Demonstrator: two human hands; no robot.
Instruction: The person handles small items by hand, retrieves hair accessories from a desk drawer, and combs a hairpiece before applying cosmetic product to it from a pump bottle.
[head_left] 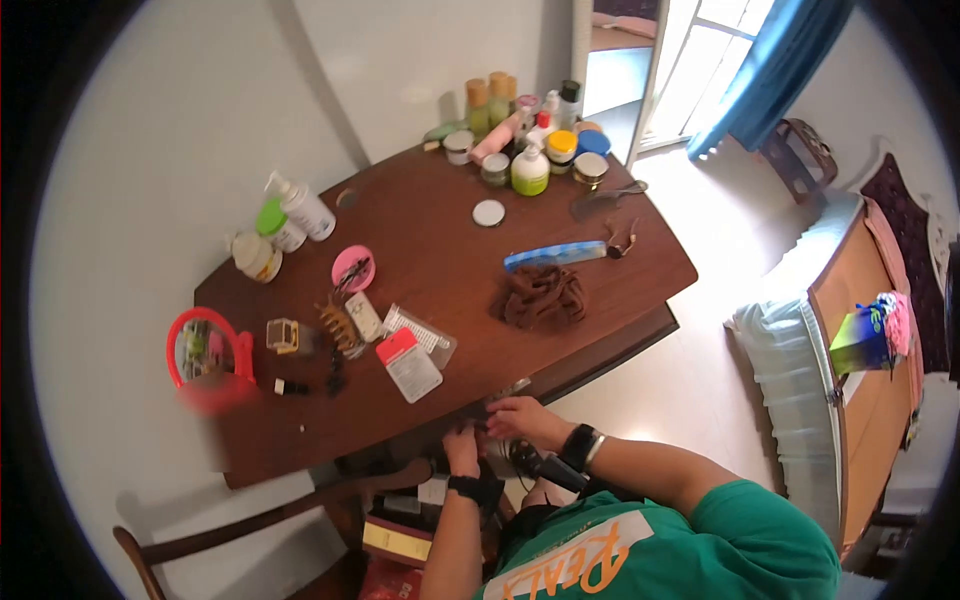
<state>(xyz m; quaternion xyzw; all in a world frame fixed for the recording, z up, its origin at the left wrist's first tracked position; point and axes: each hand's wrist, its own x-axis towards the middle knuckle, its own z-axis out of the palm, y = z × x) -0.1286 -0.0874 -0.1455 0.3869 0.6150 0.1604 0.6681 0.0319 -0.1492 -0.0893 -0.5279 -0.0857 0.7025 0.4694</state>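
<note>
Below the table's front edge, over a dark open drawer (610,355), my two hands are close together. My left hand (462,447) is bent with its fingers closed at the drawer; what they hold is too dark and small to name. My right hand (530,422) reaches in from the right, its fingers curled towards my left hand around something I cannot make out. Just above it, a small clear item (508,390) lies at the drawer edge. A red and white card (410,366) lies on the brown table (430,260) nearby.
Bottles (530,170) and jars stand at the table's back. A brown cloth item (543,297), blue comb (555,255), pink bowl (353,268) and red mirror (175,350) are on top. A wooden chair (270,515) is at lower left, a bed (845,330) at right.
</note>
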